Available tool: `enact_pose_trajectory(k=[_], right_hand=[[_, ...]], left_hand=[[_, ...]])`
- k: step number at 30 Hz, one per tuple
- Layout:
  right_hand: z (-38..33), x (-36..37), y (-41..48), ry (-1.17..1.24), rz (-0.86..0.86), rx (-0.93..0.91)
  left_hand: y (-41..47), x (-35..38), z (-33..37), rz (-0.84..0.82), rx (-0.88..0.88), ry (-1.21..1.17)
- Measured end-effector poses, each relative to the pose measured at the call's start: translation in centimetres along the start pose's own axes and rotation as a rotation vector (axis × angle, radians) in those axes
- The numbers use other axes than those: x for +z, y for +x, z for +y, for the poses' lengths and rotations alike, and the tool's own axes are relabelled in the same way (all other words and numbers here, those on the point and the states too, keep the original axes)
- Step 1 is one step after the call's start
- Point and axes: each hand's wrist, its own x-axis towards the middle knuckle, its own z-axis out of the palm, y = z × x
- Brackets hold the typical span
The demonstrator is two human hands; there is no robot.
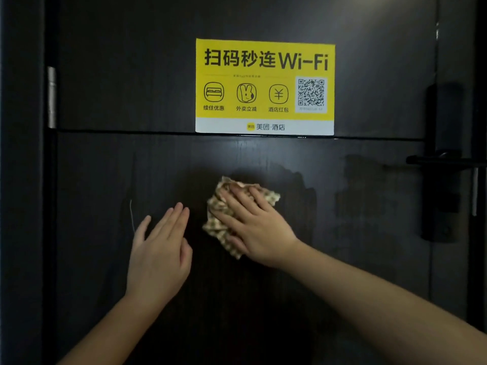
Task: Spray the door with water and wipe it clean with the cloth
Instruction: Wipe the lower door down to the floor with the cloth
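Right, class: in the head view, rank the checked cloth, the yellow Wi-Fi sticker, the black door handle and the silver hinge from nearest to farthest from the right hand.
1. Checked beige cloth, pressed flat under the right hand.
2. Yellow Wi-Fi sticker, above it.
3. Black door handle, far right.
4. Silver hinge, upper left edge.

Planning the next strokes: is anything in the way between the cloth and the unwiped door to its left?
The left hand lies flat on the door just left of the cloth, which the right hand presses down. That hand blocks a leftward stroke. The yellow sticker sits above, clear of the cloth.
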Motion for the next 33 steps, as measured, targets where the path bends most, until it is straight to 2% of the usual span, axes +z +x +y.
enact_pose_trajectory(k=[2, 5, 10, 13, 16, 20, 24, 26, 28, 29, 31, 33], right_hand=[[2.5, -0.2, -1.7, 0.017, 0.050, 0.046], [5.4, -0.8, -4.1, 0.081, 0.121, 0.321], [6.1, -2.0, -4.7, 0.283, 0.204, 0.440], [6.9, -1.8, -5.5, 0.273, 0.165, 0.397], [7.8, -1.5, -6.6, 0.253, 0.084, 0.373], [8.4, -2.0, -7.3, 0.350, 0.114, 0.334], [8.0, -1.8, -7.6, 0.271, 0.088, 0.304], [7.8, -1.4, -7.5, 0.202, 0.076, 0.308], [7.8, -1.2, -7.5, 0.177, 0.081, 0.328], [7.9, -1.1, -7.6, 0.173, 0.089, 0.339], [7.9, -1.0, -7.9, 0.179, 0.105, 0.352], [7.8, -0.9, -8.1, 0.208, 0.120, 0.357]], left_hand=[[0.7, -0.8, 1.0, 0.010, 0.066, -0.035], [2.4, -0.7, 4.3, 0.044, 0.206, -0.093], [5.8, 1.6, 9.6, 0.037, 0.297, -0.057], [6.8, 3.1, 11.3, 0.035, 0.356, -0.026], [7.7, 4.2, 11.6, 0.080, 0.343, -0.074], [8.6, 3.6, 12.1, 0.288, 0.228, -0.222], [9.8, 2.2, 10.4, 0.441, 0.097, -0.270], [9.7, 2.1, 10.1, 0.443, 0.270, -0.218], [8.8, 2.6, 10.4, 0.346, 0.546, -0.142], [8.4, 2.8, 10.5, 0.285, 0.609, -0.107], [8.2, 2.9, 10.7, 0.229, 0.564, -0.063], [8.9, 2.5, 11.7, 0.262, 0.453, -0.001]])
